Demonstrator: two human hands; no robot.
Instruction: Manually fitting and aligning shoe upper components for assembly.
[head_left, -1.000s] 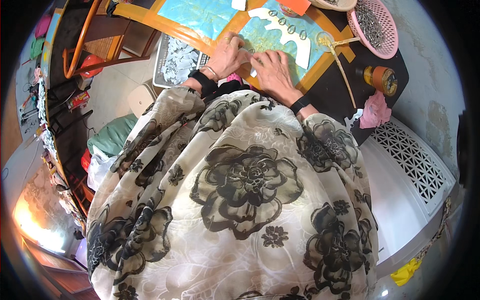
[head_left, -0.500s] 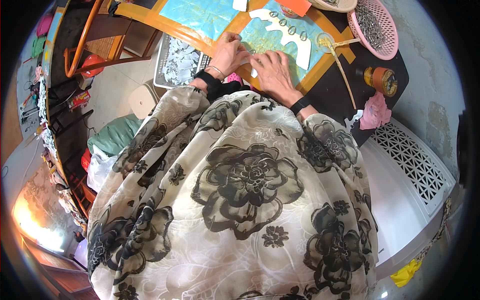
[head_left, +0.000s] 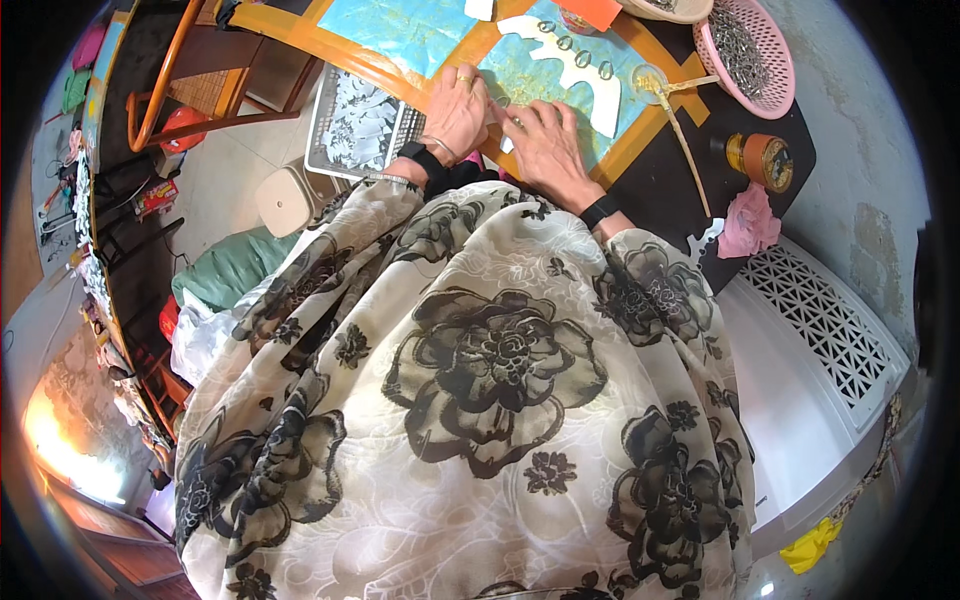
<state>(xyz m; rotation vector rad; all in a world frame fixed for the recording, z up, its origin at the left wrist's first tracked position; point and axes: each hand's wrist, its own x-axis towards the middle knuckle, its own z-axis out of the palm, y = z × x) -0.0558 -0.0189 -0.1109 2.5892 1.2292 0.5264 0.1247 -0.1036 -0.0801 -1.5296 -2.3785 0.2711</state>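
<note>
Two hands are laid close together on the turquoise-and-gold sheet (head_left: 560, 85) near the top centre of the frame. The left hand (head_left: 457, 108) is spread flat, palm down, with a ring on one finger, pressing the sheet near its lower left edge. The right hand (head_left: 545, 145) is set just beside it, fingers curled toward a small white piece at the sheet's near edge; whether that piece is actually pinched cannot be told, since the fingertips are too small to read. Nothing else is held by either hand.

The sheet is framed by an orange board (head_left: 340, 55) resting on the dark counter (head_left: 690, 180). A white scalloped cut-out (head_left: 580, 70) with a row of small rings on it is lying on the sheet just above the right hand.

For the pressing to be done well, the sheet should be kept pinned by the flat left hand so that it cannot slide, while the small piece is seated by the right fingertips with light, even pressure. The scalloped cut-out and its rings should be left undisturbed, being so near the knuckles.

At the upper right a pink basket (head_left: 750, 50) of small metal parts, a thin stick (head_left: 685, 140), a roll of brown tape (head_left: 765, 160) and a pink cloth (head_left: 748, 222) are seen. A grey tray (head_left: 350, 125) of white cut-outs is placed left of the left hand.
</note>
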